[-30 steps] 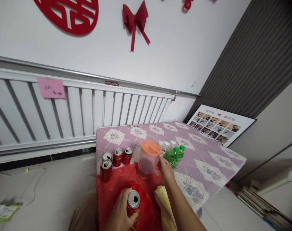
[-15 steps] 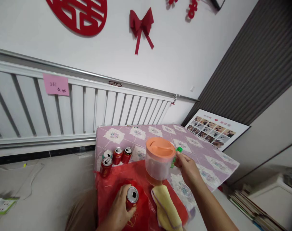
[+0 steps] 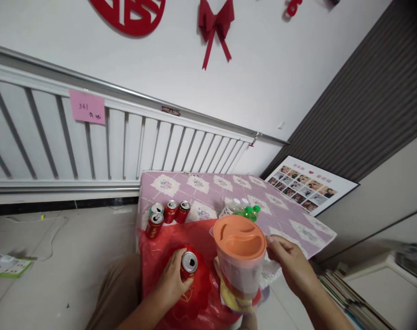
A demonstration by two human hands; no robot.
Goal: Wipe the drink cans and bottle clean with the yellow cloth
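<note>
My left hand (image 3: 174,277) is wrapped round an opened red can (image 3: 189,264), upright over a red scalloped plate (image 3: 198,298). In my right hand (image 3: 287,256) is the handle of a clear plastic pitcher (image 3: 241,277) with an orange lid (image 3: 240,237). The pitcher is in front of a yellow cloth (image 3: 229,298), hiding part of it; whether they touch I cannot tell. Some liquid shows low in the pitcher. Beyond the plate, several opened cans (image 3: 155,224) stand together at the table's left side.
Bottles with green caps (image 3: 252,211) and white caps (image 3: 240,202) stand behind the pitcher. A red plastic sheet (image 3: 153,275) covers the near part of the table (image 3: 225,183), which has a purple patterned cloth. A white radiator (image 3: 133,142) runs along the wall.
The pitcher has moved nearer and to the right with my right hand, now in front of the yellow cloth. The bottles behind it have come into view. My left hand still holds the can.
</note>
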